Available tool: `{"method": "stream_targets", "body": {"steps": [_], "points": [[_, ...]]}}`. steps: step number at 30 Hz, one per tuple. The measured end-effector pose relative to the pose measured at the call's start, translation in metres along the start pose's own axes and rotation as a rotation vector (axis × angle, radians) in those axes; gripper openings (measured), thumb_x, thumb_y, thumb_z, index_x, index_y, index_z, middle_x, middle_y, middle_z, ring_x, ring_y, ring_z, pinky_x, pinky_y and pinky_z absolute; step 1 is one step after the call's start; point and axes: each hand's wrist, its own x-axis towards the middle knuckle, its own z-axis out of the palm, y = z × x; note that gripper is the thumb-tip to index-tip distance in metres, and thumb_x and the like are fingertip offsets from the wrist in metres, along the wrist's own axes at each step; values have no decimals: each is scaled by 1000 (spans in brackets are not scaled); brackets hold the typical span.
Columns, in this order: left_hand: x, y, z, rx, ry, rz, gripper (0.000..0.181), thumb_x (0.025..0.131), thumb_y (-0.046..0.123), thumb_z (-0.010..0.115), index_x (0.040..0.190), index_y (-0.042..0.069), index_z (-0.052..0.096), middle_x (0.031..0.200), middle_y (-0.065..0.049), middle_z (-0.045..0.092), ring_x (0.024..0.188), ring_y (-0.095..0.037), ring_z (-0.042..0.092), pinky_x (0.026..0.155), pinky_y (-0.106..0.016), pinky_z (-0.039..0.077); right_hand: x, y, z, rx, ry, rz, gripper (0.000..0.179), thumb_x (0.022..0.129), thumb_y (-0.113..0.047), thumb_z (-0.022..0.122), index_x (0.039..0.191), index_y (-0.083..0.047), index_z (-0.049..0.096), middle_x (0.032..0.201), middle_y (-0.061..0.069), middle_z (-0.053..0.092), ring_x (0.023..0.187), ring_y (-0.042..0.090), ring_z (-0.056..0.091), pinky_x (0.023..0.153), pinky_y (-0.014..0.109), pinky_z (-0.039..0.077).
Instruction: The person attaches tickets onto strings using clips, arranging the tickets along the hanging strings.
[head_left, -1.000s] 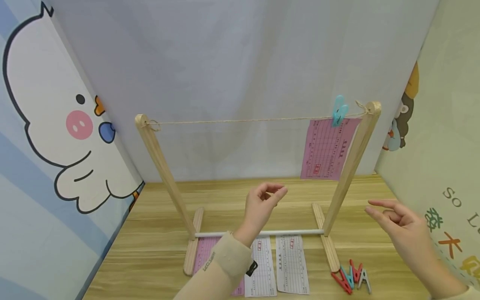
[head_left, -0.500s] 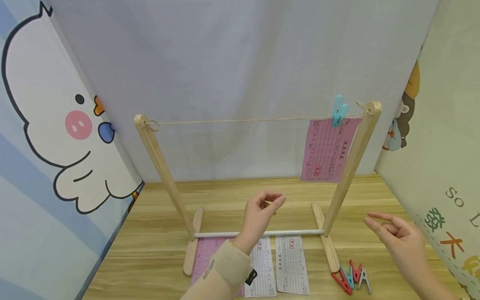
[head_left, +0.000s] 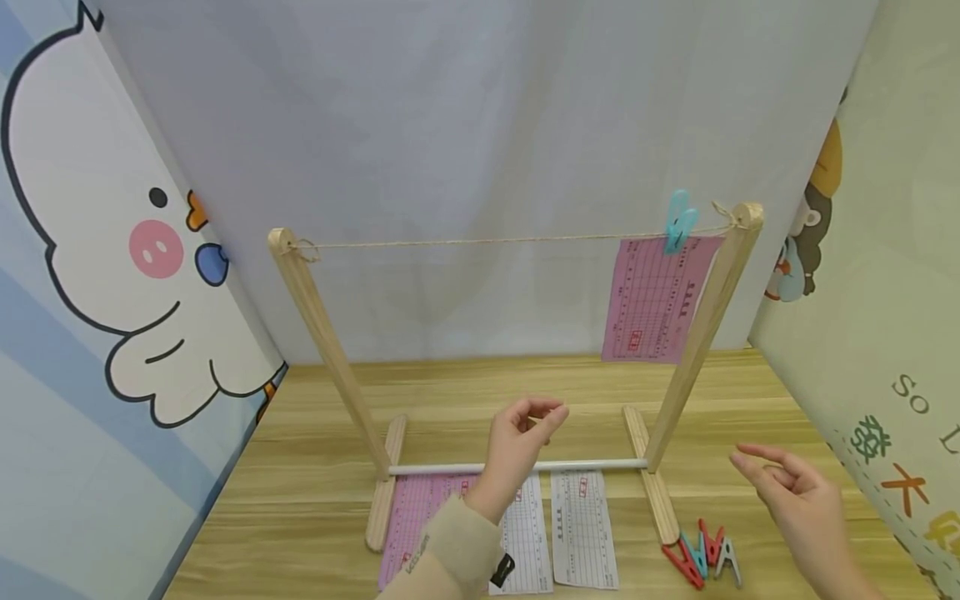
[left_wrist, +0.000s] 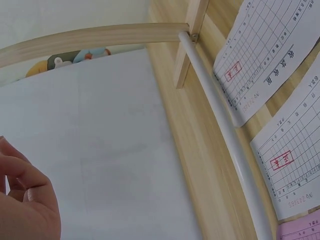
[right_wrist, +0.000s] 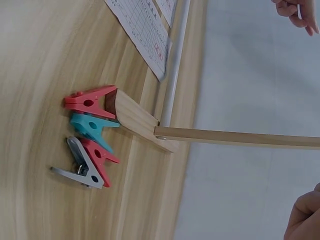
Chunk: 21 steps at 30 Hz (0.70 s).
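My left hand (head_left: 517, 454) hovers over the rack's white crossbar (head_left: 592, 465), its fingers loosely bent with nothing in them. To the right of the rack, my right hand (head_left: 798, 496) is raised with thumb and forefinger apart and holds nothing. Several clothespins (right_wrist: 90, 127), red, teal and grey, lie bunched by the rack's right foot, near that hand. A pink printed slip (head_left: 652, 304) hangs from the string (head_left: 465, 242), held by a light blue clothespin (head_left: 679, 223). On the table lie two white slips (head_left: 585, 533) and a pink slip (head_left: 420, 504), partly hidden by my left forearm.
The wooden rack has a left post (head_left: 326, 342) and a right post (head_left: 705, 333), with the string tied between their tops. Feet stick out forward and back on the table (head_left: 277, 500). A pale curtain (head_left: 450, 125) stands behind; cartoon-printed walls flank both sides.
Both hands have sunk a little lower, the left coming slightly back toward me. More of the pink slip on the table shows. The clothespins and the hanging slip are where they were.
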Motion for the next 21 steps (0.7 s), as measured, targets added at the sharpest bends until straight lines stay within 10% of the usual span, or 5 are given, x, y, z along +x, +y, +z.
{"method": "stream_targets", "body": {"steps": [21], "points": [[-13, -31, 0, -9, -9, -87, 24, 88, 25, 75, 104, 8, 72, 90, 1, 65, 76, -9, 54, 70, -20, 47, -5, 36, -4, 62, 20, 294, 11, 91, -38, 71, 88, -47, 68, 49, -11, 38, 42, 20, 25, 44, 42, 22]]}}
